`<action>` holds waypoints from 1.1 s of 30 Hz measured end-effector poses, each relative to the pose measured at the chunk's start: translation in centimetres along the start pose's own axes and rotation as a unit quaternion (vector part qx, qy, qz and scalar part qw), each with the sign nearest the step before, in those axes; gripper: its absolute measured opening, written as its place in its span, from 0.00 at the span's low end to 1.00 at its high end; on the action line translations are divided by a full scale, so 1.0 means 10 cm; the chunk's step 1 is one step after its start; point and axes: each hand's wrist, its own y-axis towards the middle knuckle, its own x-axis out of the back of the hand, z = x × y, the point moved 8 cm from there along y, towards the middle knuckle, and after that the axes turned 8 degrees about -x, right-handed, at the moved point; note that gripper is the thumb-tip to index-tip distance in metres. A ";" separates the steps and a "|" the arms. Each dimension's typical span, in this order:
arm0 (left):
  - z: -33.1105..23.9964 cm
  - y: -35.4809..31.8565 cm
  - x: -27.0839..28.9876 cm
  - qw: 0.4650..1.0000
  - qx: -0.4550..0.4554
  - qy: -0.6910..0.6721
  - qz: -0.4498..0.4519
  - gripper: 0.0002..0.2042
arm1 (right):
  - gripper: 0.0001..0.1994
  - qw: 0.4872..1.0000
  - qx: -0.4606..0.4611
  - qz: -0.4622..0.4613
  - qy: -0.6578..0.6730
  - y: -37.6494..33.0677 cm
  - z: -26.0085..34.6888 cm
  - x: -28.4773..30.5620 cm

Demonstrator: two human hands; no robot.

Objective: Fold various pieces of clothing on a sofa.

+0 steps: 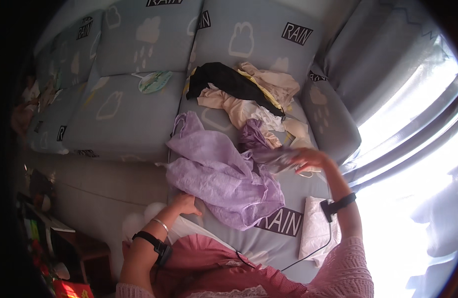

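Note:
A crumpled lavender garment (pixel 214 169) is spread over the sofa seat in front of me. My left hand (pixel 185 202) is at its near left edge; most of its fingers are hidden, so I cannot tell whether they grip the cloth. To the right, my right hand (pixel 308 159) has its fingers closed on a darker purple cloth (pixel 254 136), smeared by motion where it meets them. This cloth lies between the lavender garment and a heap of clothes. In that heap are a black garment (pixel 224 82) and beige garments (pixel 276 87).
The grey patterned sofa (pixel 134 107) stretches away to the left, with a round green hand fan (pixel 155 82) on its seat. A folded white packet (pixel 316 228) lies by my right forearm. Grey curtains (pixel 388 74) hang beside a bright window. Another person (pixel 28 99) is partly visible far left.

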 end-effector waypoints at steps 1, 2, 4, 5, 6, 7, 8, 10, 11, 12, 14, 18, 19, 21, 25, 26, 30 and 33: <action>0.00 -0.01 0.01 1.000 0.006 0.005 0.003 0.54 | 0.22 0.997 0.023 -0.033 0.062 -0.12 0.04 0.37; -0.04 -0.01 0.04 1.000 -0.018 0.001 -0.015 0.54 | 0.20 0.980 0.058 -0.109 0.157 -0.26 0.06 0.79; -0.05 -0.02 0.06 1.000 -0.024 -0.008 -0.018 0.52 | 0.16 0.958 0.176 -0.209 0.083 -0.62 0.29 1.42; -0.04 -0.02 0.07 0.999 -0.022 -0.014 -0.019 0.52 | 0.15 0.935 0.262 -0.238 0.026 -0.81 0.49 1.62; -0.04 -0.02 0.06 1.000 -0.020 -0.009 -0.009 0.50 | 0.14 0.916 0.242 -0.276 0.164 -0.92 0.46 1.90; -0.04 -0.01 0.05 1.000 -0.026 -0.007 -0.001 0.49 | 0.13 0.891 0.282 -0.308 0.178 -1.04 0.53 2.02; -0.02 -0.01 0.03 1.000 -0.014 -0.004 0.010 0.48 | 0.13 0.886 0.313 -0.306 0.151 -1.13 0.58 2.01; 0.00 -0.01 0.03 1.000 -0.008 -0.003 0.009 0.48 | 0.14 0.926 0.245 -0.257 0.132 -0.99 0.54 1.82; 0.01 -0.01 0.01 1.000 -0.002 0.006 0.023 0.48 | 0.15 0.920 0.214 -0.289 0.158 -0.94 0.43 1.74; 0.00 -0.01 0.02 1.000 -0.004 -0.007 0.009 0.48 | 0.18 0.896 0.168 -0.408 -0.047 -0.90 0.43 1.62; 0.00 -0.03 0.07 1.000 -0.006 -0.019 -0.023 0.48 | 0.28 0.844 0.096 -0.473 -0.234 -0.67 0.35 1.24; -0.03 -0.09 0.18 0.996 -0.031 -0.050 -0.071 0.44 | 0.39 0.923 0.094 -0.315 -0.198 0.07 -0.33 -0.03; -0.03 -0.11 0.18 0.997 -0.030 -0.038 -0.064 0.44 | 0.46 0.927 0.103 -0.293 -0.211 0.17 -0.52 -0.39; 0.00 -0.16 0.22 0.982 -0.016 -0.167 -0.087 0.36 | 0.57 0.926 0.045 -0.240 -0.286 0.37 -0.89 -1.01; -0.21 -0.33 0.24 0.944 -0.036 -0.326 -0.013 0.24 | 0.43 0.869 0.218 -0.398 -0.197 0.00 -0.98 -1.74; -0.26 -0.43 0.24 0.951 -0.010 -0.305 0.045 0.24 | 0.36 0.858 0.219 -0.441 -0.148 -0.12 -0.96 -1.82; -0.72 -0.69 0.77 0.984 -0.065 -0.115 0.123 0.27 | 0.22 0.842 0.339 -0.378 -0.181 -0.77 -0.68 -2.40; -1.23 -0.60 1.33 0.938 -0.119 -0.325 -0.020 0.20 | 0.21 0.825 0.397 -0.310 -0.255 -1.00 -0.36 -2.81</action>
